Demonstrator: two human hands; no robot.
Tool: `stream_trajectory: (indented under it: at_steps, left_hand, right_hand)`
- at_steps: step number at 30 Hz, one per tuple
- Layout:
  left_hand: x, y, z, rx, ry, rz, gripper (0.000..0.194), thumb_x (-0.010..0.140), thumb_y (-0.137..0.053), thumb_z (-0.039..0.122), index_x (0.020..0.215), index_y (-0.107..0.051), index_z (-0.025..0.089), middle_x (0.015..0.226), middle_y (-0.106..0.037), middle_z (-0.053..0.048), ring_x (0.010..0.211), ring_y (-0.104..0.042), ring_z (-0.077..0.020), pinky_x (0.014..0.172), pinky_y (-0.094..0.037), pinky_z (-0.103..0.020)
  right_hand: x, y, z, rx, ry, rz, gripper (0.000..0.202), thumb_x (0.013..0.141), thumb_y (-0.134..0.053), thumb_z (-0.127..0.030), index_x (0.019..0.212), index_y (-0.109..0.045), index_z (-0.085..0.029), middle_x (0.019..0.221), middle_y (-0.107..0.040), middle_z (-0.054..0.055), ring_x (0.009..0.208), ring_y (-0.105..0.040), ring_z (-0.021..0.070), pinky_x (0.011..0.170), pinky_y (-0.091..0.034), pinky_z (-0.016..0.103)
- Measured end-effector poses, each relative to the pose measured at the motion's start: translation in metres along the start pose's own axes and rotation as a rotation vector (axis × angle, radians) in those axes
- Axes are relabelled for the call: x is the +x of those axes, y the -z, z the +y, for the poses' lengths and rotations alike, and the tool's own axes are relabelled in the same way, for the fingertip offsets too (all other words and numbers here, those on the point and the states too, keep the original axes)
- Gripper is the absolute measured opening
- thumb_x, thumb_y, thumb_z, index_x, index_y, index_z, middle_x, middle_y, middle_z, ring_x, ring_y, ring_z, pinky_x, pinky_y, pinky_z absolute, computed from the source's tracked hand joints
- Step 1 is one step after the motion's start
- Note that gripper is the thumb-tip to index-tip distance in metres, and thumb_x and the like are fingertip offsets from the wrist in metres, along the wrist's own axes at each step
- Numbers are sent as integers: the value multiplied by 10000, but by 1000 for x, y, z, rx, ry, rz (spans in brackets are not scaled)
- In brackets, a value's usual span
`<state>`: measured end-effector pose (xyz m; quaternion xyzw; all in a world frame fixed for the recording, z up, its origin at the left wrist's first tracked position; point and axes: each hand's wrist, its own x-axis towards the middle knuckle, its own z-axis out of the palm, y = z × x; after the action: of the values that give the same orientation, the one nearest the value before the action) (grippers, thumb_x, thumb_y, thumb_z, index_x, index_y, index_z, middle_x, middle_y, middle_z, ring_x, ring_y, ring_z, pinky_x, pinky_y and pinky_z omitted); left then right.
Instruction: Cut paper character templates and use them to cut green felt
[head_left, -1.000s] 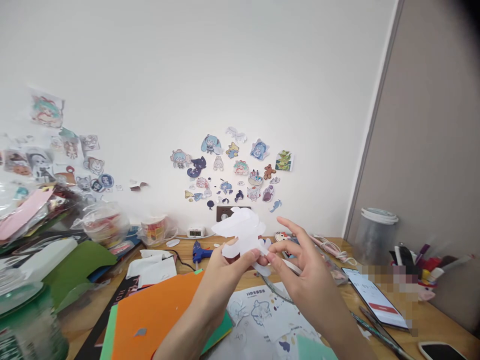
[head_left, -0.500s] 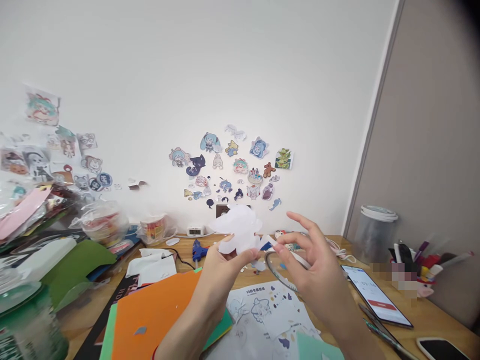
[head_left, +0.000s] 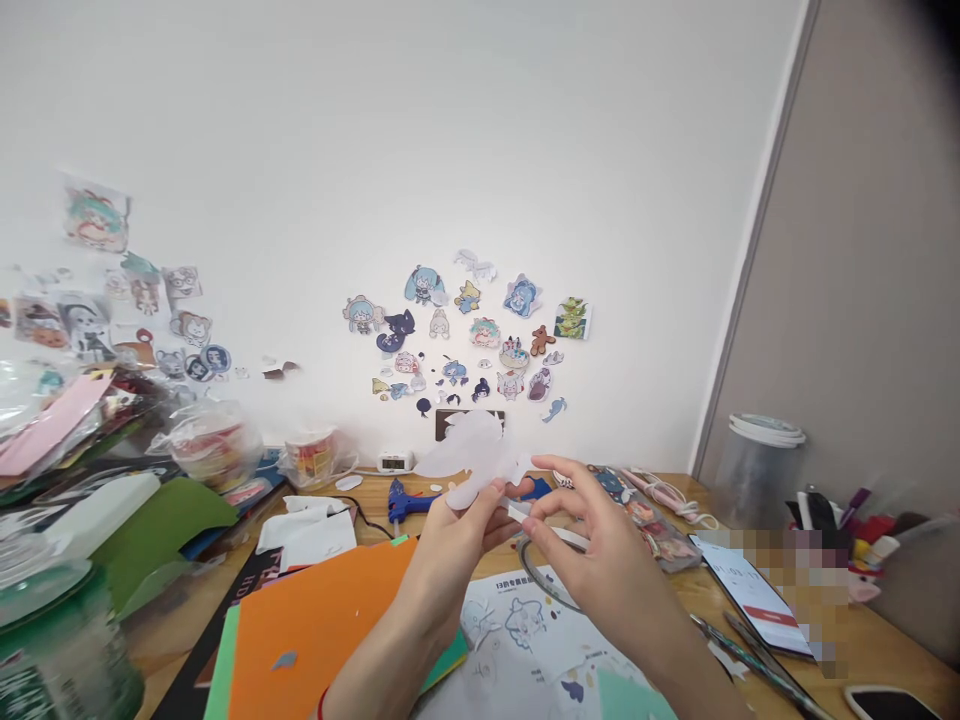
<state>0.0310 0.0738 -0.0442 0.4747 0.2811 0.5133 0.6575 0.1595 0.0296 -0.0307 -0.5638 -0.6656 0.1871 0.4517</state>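
At 12 o'clock from left hand (head_left: 439, 545), thin white paper cut-out (head_left: 469, 450), pinched low. Right hand (head_left: 611, 565) half-open; grip on narrow white strip (head_left: 517, 512) unclear. Likely light, tear-prone; best held mid-body.

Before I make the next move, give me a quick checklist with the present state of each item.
1. White cutout gripped by left hand: ok.
2. Right hand near the small white strip: ok.
3. Strip firmly pinched: cannot tell, fingers overlap it.
4. Cutout's far side in view: not ok, it faces away.
5. Orange sheet free of scraps: not ok, a grey scrap lies there.
6. Blue glue gun unplugged: cannot tell.
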Motion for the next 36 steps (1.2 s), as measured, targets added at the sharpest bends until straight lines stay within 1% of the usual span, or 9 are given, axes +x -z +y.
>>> stream_trajectory:
  at_steps: [4, 8, 12, 17, 23, 27, 30, 33, 36]
  left_hand:
    - [-3, 1, 0, 14, -13, -32, 244, 847, -538, 289, 964, -645, 104, 972, -705, -102, 863, -648, -185, 869, -500, -319]
    - [-4, -1, 0, 3, 2, -16, 227, 840, -547, 290, 897, -659, 100, 945, -716, -99, 893, -652, -197, 900, -488, -315]
    - [-4, -3, 0, 63, -18, -9, 211, 800, -597, 284, 914, -678, 126, 945, -721, -80, 929, -645, -197, 900, -480, -300]
    - [-3, -2, -4, 212, -91, 10, 183, 694, -690, 233, 859, -708, 156, 935, -723, -72, 962, -626, -247, 851, -486, -333]
    - [1, 0, -11, 114, -114, 1, 490, 646, -718, 184, 1124, -615, 168, 900, -731, -78, 860, -652, -239, 802, -486, -360]
    - [1, 0, -9, 193, -123, 40, 395, 654, -717, 215, 1044, -662, 189, 1011, -700, -79, 964, -614, -256, 755, -484, -307]
    - [0, 0, -6, 309, -92, 29, 254, 690, -692, 292, 928, -708, 207, 988, -701, -61, 980, -590, -267, 745, -459, -294]
    - [3, 0, -7, 329, -116, -2, 156, 693, -684, 319, 757, -726, 183, 835, -706, -59, 842, -601, -238, 690, -430, -279]
    - [7, 3, -12, 247, -149, -48, 155, 588, -759, 270, 666, -716, 143, 662, -667, -47, 665, -569, -187, 603, -400, -252]
  right_hand:
    - [1, 0, 2, -68, 7, 36, 387, 825, -490, -242, 1185, -374, -321, 812, -624, -58, 685, -592, 132, 581, -419, 238]
    - [2, -2, 8, -110, 28, 84, 397, 824, -480, -253, 1201, -366, -304, 823, -627, -36, 797, -612, 158, 596, -424, 240]
    - [3, -4, 12, -173, 47, 106, 374, 824, -466, -257, 1187, -385, -297, 821, -637, -29, 794, -614, 174, 663, -436, 276]
    - [-1, -5, 6, -298, 29, 141, 353, 829, -454, -250, 1173, -399, -304, 819, -643, -33, 781, -604, 194, 630, -422, 290]
    - [-4, -5, 2, -376, 69, 170, 370, 826, -422, -198, 1183, -407, -295, 844, -649, -9, 783, -616, 211, 587, -428, 281]
    - [-6, -4, 3, -372, 134, 198, 385, 841, -412, -190, 1204, -371, -310, 856, -653, -30, 774, -619, 195, 587, -426, 270]
    - [-6, -3, 3, -401, 136, 217, 386, 847, -430, -198, 1208, -355, -311, 843, -655, -48, 723, -618, 182, 568, -413, 264]
    - [-6, -5, 5, -461, 141, 242, 377, 865, -421, -222, 1225, -345, -303, 825, -661, -49, 694, -623, 184, 539, -408, 262]
    - [-5, -10, 8, -590, 190, 293, 370, 881, -399, -258, 1248, -353, -267, 787, -673, -24, 669, -637, 211, 486, -393, 269]
